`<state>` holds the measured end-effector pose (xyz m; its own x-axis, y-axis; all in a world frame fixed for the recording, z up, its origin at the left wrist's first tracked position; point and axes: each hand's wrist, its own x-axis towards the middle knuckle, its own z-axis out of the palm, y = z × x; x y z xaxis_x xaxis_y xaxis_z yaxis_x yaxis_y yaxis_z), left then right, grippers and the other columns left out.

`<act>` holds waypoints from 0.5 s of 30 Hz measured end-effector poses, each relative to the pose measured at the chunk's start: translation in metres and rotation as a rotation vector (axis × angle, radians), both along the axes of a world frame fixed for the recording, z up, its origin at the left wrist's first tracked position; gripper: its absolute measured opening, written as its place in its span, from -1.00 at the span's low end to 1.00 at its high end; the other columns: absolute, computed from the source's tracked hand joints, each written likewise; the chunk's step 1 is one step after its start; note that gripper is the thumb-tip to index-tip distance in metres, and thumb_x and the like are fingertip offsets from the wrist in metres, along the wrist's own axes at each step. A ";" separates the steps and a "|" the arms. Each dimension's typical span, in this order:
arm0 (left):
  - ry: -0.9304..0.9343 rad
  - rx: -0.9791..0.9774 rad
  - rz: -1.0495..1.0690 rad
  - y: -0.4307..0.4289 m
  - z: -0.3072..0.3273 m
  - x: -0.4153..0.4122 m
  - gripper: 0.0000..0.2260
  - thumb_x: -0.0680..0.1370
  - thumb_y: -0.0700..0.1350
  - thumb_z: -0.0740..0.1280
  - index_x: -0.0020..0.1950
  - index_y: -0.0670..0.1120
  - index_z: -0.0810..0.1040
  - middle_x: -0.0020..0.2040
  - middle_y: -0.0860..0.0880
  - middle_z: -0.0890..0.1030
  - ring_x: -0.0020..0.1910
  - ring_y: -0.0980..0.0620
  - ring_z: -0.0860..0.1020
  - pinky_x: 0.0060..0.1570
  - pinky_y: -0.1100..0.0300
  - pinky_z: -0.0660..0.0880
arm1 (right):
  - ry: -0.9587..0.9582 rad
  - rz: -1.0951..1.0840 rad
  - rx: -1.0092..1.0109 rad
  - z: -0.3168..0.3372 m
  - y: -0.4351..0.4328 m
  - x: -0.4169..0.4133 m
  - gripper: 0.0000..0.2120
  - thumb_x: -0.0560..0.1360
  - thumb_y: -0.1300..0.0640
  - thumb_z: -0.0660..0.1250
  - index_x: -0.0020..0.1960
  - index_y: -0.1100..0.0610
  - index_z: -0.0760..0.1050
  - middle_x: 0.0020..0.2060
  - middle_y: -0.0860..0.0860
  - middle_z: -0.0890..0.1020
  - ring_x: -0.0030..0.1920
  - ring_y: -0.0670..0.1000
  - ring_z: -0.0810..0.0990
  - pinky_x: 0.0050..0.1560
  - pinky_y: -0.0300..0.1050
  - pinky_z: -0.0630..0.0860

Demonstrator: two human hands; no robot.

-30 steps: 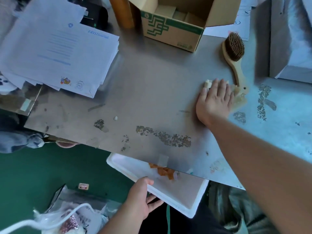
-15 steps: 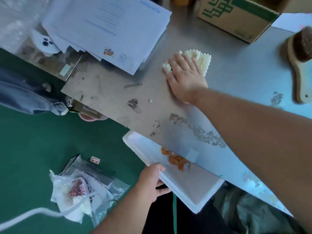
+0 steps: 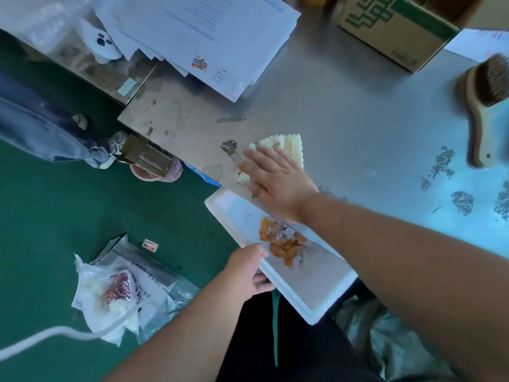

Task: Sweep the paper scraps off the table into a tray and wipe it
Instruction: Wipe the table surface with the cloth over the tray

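My right hand (image 3: 272, 180) lies flat with straight fingers on a pale yellow cloth (image 3: 289, 146), pressing it onto the steel table (image 3: 358, 128) near the front edge. Just below that edge, my left hand (image 3: 245, 271) grips the rim of a white foam tray (image 3: 316, 293), thumb on top and fingers underneath. Orange and white paper scraps (image 3: 283, 241) lie in the tray. Dark worn patches mark the table beside the cloth and further right.
A wooden brush (image 3: 484, 106) lies at the table's right. A stack of printed papers (image 3: 198, 34) sits at the back left and a cardboard box (image 3: 399, 26) at the back. Plastic bags (image 3: 121, 290) and a white cable lie on the green floor.
My right hand has dragged the cloth from the right by the brush, across to the papers, then back toward the front edge above the tray. More scraps lie in the tray.
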<state>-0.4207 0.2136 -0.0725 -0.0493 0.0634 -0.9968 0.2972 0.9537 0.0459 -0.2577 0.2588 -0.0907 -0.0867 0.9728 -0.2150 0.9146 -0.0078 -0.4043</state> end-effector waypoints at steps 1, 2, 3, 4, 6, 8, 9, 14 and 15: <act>-0.008 0.003 0.005 -0.002 0.001 -0.001 -0.90 0.60 -0.23 0.28 0.11 -0.13 0.49 0.04 -0.20 0.55 -0.02 -0.17 0.63 0.12 -0.21 0.64 | 0.010 0.019 0.004 0.000 -0.009 -0.006 -0.50 0.71 -0.09 -0.08 0.63 -0.11 0.13 0.64 -0.09 0.05 0.64 -0.02 -0.09 0.58 -0.03 -0.31; -0.011 0.006 0.010 -0.003 0.002 -0.001 -0.89 0.60 -0.23 0.28 0.12 -0.13 0.49 0.06 -0.20 0.54 0.00 -0.19 0.62 0.12 -0.22 0.64 | 0.023 0.034 0.010 -0.001 -0.017 -0.011 -0.50 0.70 -0.10 -0.09 0.63 -0.11 0.15 0.64 -0.09 0.07 0.64 -0.02 -0.08 0.58 -0.04 -0.31; -0.008 0.009 0.017 -0.004 0.003 -0.001 -0.89 0.60 -0.24 0.28 0.11 -0.13 0.49 0.07 -0.20 0.52 0.03 -0.21 0.62 0.12 -0.22 0.64 | 0.041 0.047 0.018 -0.002 -0.025 -0.016 -0.49 0.69 -0.11 -0.11 0.62 -0.11 0.18 0.64 -0.09 0.09 0.64 -0.02 -0.06 0.58 -0.05 -0.31; -0.001 0.008 0.026 -0.006 0.003 -0.002 -0.90 0.60 -0.24 0.29 0.10 -0.12 0.49 0.08 -0.20 0.50 0.07 -0.23 0.62 0.12 -0.22 0.64 | 0.060 0.067 0.020 -0.004 -0.034 -0.020 -0.47 0.68 -0.12 -0.12 0.60 -0.10 0.23 0.63 -0.09 0.12 0.64 -0.02 -0.04 0.58 -0.06 -0.31; 0.010 0.011 0.033 -0.011 0.007 -0.002 -0.92 0.60 -0.22 0.29 0.08 -0.12 0.50 0.13 -0.19 0.48 0.15 -0.26 0.60 0.07 -0.19 0.66 | 0.084 0.123 0.017 -0.006 -0.055 -0.028 -0.46 0.66 -0.13 -0.12 0.55 -0.07 0.35 0.61 -0.08 0.21 0.64 -0.01 0.01 0.59 -0.05 -0.28; 0.024 0.005 0.023 -0.015 0.009 -0.001 -0.93 0.61 -0.20 0.27 0.07 -0.13 0.52 0.22 -0.19 0.49 0.15 -0.28 0.62 -0.12 -0.12 0.69 | 0.128 0.138 -0.004 -0.008 -0.079 -0.037 -0.48 0.66 -0.10 -0.07 0.46 0.02 0.47 0.52 -0.05 0.40 0.61 0.01 0.15 0.62 0.00 -0.13; 0.037 -0.002 0.021 -0.018 0.010 -0.001 -0.92 0.60 -0.20 0.26 0.05 -0.14 0.52 0.25 -0.21 0.51 0.17 -0.29 0.63 -0.23 -0.07 0.69 | 0.187 0.082 0.002 -0.005 -0.092 -0.042 -0.50 0.66 -0.07 -0.02 0.41 0.06 0.52 0.45 -0.03 0.50 0.57 0.03 0.26 0.62 0.03 0.01; 0.061 -0.054 0.069 -0.034 0.008 -0.003 -0.81 0.55 -0.25 0.30 0.15 -0.23 0.52 0.18 -0.27 0.56 0.43 -0.26 0.49 -0.31 -0.07 0.69 | 0.842 -0.963 -0.018 0.054 -0.121 -0.046 -0.70 0.68 -0.09 0.07 -0.01 0.00 0.52 -0.16 -0.10 0.63 -0.11 -0.10 0.60 -0.14 -0.21 0.53; 0.061 -0.051 0.068 -0.037 0.009 -0.002 -0.78 0.55 -0.25 0.32 0.19 -0.24 0.52 0.18 -0.25 0.56 0.36 -0.27 0.56 -0.33 -0.07 0.69 | 0.937 -1.180 0.020 0.063 -0.125 -0.034 -0.68 0.69 -0.12 0.08 0.00 -0.01 0.55 -0.18 -0.12 0.64 -0.14 -0.16 0.61 -0.16 -0.24 0.56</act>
<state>-0.4229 0.1761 -0.0639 -0.1120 0.0067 -0.9937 0.2324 0.9724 -0.0196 -0.2918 0.1337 -0.0278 0.6308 0.5824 -0.5128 -0.1940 -0.5215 -0.8309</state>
